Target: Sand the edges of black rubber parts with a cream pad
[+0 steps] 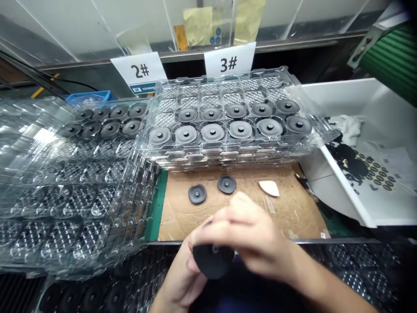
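Close in, the person's left hand (177, 278) grasps a black rounded disc (213, 265), its fingers curled round the near-left edge, above the front edge of the desk (152, 226). The right hand (250, 230), motion-blurred, reaches across the disc's upper part; its fingers overlap that edge, but whether they pinch it or merely rest there, one cannot tell. Low on the left, below the desk's edge, more dark discs (92, 298) sit in clear plastic.

Beyond the hands, a cardboard sheet (180, 224) covers part of the green desk top. On it lie a black disc with a small central hub (197, 194), a similar disc (226, 184) just to its right, and a white wedge-shaped piece (269, 188) farther right.

Behind the cardboard stands a stack of clear trays (224, 150), its top one carrying six discs in the front row and five in the next. Another tray stack (65, 174) fills the left side, and a white bin (345, 187) with small black parts (353, 163) stands right. Farthest back hang paper signs marked 2# (140, 71) and 3# (230, 60).
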Demonstrator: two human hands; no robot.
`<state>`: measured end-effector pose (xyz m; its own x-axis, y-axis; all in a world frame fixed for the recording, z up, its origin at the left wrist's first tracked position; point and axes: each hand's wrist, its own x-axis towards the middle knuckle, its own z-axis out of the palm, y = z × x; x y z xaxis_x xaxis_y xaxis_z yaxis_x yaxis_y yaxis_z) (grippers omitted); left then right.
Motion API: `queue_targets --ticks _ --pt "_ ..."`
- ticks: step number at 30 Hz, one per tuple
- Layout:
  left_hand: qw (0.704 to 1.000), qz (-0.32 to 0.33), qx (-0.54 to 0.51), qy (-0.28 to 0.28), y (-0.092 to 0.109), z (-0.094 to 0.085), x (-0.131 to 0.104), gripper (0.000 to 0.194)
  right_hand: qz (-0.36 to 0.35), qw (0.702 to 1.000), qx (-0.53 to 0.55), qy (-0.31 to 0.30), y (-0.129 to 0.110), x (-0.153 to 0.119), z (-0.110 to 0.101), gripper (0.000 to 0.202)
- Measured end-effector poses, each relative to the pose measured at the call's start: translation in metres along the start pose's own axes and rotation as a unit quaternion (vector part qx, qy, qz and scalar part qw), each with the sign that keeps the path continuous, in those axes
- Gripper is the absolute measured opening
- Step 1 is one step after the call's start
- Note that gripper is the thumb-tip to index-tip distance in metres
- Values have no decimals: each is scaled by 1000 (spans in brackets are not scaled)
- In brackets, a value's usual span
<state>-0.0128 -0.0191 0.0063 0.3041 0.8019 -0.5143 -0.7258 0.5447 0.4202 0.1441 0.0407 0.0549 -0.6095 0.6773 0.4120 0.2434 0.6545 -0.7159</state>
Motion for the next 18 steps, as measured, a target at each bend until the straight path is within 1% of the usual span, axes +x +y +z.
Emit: queue_targets --ticks 2,3,4,5,6,9,11,13,15,16,17,18 --pt "999 -3 -9 -33 5 1 -2 47 113 992 2 63 17 -10 0 26" --pt "999 -2 -12 -50 8 0 -3 45 174 981 -1 80 26 -17 2 25" --pt "998 1 -16 -65 10 -1 -3 43 227 970 -6 86 35 -26 6 25" --pt "997 6 -21 -78 12 -4 -4 42 266 961 -8 74 42 -36 13 24" --pt "996 10 -25 -89 14 -6 -3 43 288 956 -6 52 47 -46 21 24" --pt "993 16 -41 -109 15 -15 -2 47 292 956 5 -11 55 -73 46 22" --pt "993 14 -46 -111 14 -18 -1 46 291 956 8 -25 54 -80 53 23" --pt "993 9 -47 -112 14 -18 -2 42 302 953 4 -10 47 -74 46 24" --pt "993 0 -42 -114 14 -16 -3 42 312 949 -3 49 34 -57 31 24" --pt "993 -2 -38 -113 13 -15 -3 44 299 951 -3 79 25 -45 23 25" --pt "994 -2 -33 -106 13 -14 -3 48 263 959 0 101 15 -34 16 26" --pt "995 -2 -27 -91 12 -13 -4 49 204 973 5 105 6 -22 11 27"
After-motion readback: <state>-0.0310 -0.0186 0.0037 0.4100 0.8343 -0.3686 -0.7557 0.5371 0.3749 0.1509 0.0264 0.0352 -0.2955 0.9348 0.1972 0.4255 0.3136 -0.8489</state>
